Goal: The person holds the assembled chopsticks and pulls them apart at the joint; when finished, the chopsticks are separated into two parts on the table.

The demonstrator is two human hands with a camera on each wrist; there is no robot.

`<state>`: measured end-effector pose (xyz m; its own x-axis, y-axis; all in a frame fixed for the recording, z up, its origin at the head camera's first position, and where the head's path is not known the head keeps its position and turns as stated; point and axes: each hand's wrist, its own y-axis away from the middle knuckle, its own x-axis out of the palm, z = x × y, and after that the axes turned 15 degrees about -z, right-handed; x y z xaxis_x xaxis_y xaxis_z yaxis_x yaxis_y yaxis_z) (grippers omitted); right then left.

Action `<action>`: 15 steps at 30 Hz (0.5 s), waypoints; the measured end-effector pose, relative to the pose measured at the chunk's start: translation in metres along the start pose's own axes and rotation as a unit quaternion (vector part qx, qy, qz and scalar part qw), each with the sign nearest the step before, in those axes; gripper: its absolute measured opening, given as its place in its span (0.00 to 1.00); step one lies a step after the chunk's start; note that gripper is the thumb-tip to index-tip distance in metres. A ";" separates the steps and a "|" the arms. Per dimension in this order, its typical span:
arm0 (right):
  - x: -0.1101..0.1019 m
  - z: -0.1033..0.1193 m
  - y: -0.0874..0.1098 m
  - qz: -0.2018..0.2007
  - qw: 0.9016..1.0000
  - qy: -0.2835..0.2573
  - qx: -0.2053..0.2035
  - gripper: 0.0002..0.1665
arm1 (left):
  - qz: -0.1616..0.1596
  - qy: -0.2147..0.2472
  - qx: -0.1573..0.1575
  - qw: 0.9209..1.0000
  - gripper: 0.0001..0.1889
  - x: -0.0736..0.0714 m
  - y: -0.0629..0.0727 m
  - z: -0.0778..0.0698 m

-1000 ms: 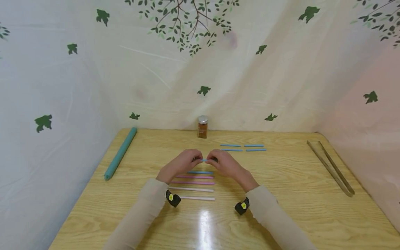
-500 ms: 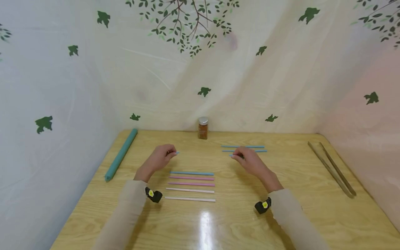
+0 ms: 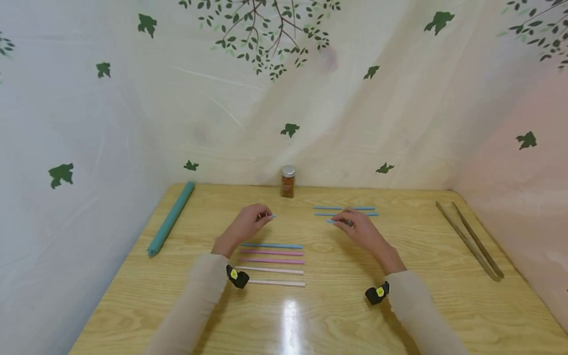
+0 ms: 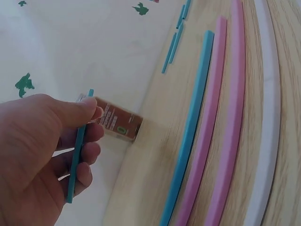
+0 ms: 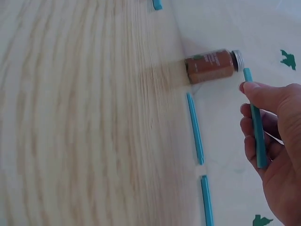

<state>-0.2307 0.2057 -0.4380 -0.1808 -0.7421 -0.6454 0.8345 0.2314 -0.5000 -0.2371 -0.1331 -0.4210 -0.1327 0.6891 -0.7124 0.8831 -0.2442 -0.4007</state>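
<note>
My left hand pinches a short blue stick between thumb and fingers, raised left of centre. Opposite it, my right hand holds another short blue stick of similar length, its tip poking out toward the left. The two pieces are apart, with a wide gap between the hands. Below the left hand, a long blue stick lies above two pink sticks and two white sticks, all roughly parallel. Several short blue sticks lie in two rows just beyond my right hand.
A spice jar with a silver lid stands at the table's back edge. On the left lies a green roll, and metal tongs lie at the right. A patterned cloth encloses the wooden table.
One second ago both hands met over a blue stick. They then parted, each with a short piece, and the left hand has since come back slightly right.
</note>
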 end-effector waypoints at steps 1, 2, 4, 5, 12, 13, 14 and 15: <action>-0.002 -0.003 0.001 -0.007 1.000 0.000 0.000 0.10 | 0.003 -0.002 0.001 1.000 0.06 0.002 -0.002 -0.001; -0.005 -0.006 0.002 -0.012 1.000 -0.001 0.004 0.10 | 0.007 -0.003 0.001 1.000 0.07 0.005 -0.003 -0.003; -0.009 -0.014 0.003 -0.028 1.000 0.001 0.007 0.10 | 0.015 -0.002 0.005 1.000 0.07 0.011 -0.006 -0.005; -0.012 -0.017 0.004 -0.034 0.999 0.003 0.010 0.10 | 0.019 -0.003 0.009 1.000 0.07 0.015 -0.008 -0.007; -0.026 -0.044 0.009 -0.038 0.997 0.037 0.061 0.12 | 0.047 -0.008 0.042 0.998 0.08 0.045 -0.020 -0.020; -0.028 -0.047 0.010 -0.038 0.996 0.042 0.070 0.12 | 0.051 -0.009 0.044 0.998 0.08 0.049 -0.022 -0.023; -0.030 -0.050 0.011 -0.037 0.995 0.046 0.078 0.11 | 0.056 -0.006 0.044 0.997 0.09 0.052 -0.024 -0.026; -0.032 -0.053 0.011 -0.037 0.995 0.047 0.085 0.11 | 0.062 -0.004 0.040 0.997 0.09 0.057 -0.026 -0.029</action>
<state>-0.2429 0.2650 -0.4534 -0.2861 -0.6896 -0.6653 0.8915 0.0631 -0.4487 -0.2544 -0.0677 -0.4339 -0.0289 0.6447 -0.7639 0.8542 -0.3811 -0.3538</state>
